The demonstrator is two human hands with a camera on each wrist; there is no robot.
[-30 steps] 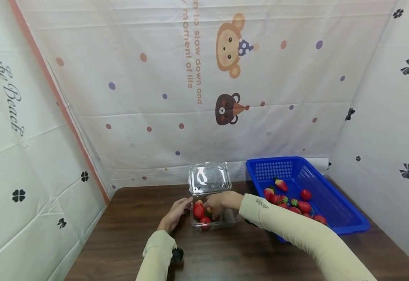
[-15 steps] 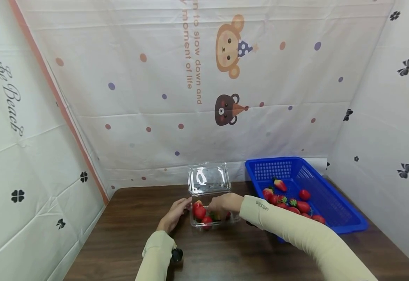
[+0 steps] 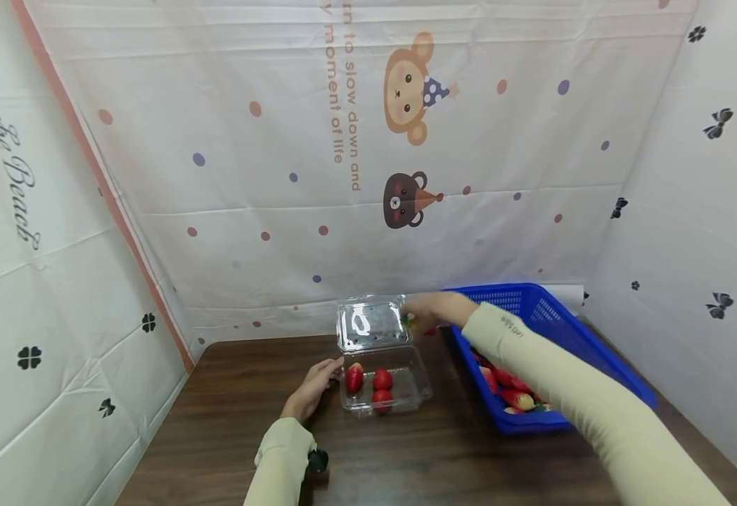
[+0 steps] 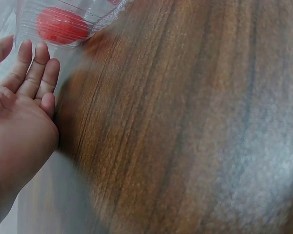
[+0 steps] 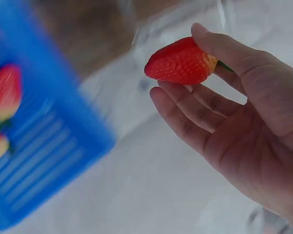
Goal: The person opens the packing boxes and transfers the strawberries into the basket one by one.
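Note:
In the head view my right hand (image 3: pixel 434 309) is raised beside the lid and the blue basket. Its thumb and fingers pinch a red strawberry (image 5: pixel 178 63) with a pale top and green stem, its tip pointing away from the palm. A clear plastic container (image 3: pixel 409 372) stands on the table with three strawberries, one at the left (image 3: pixel 354 378) and two near the middle (image 3: pixel 382 380). My left hand (image 3: pixel 313 385) is at the container's left edge, fingers extended and fingertips right at the wall. Through that wall a strawberry (image 4: pixel 62 25) shows in the left wrist view.
The container's clear lid (image 3: pixel 371 327) is hinged up at the back. To the right, a blue basket (image 3: pixel 501 422) holds several strawberries (image 3: pixel 517 400), partly hidden by my right sleeve (image 3: pixel 552 365). Printed cloth (image 3: pixel 248 169) hangs behind the dark wooden table (image 3: pixel 229 400).
My right hand has risen out of the container toward the back right, and a strawberry now shows in its grip. The strawberries inside lie differently. My left hand has stayed put.

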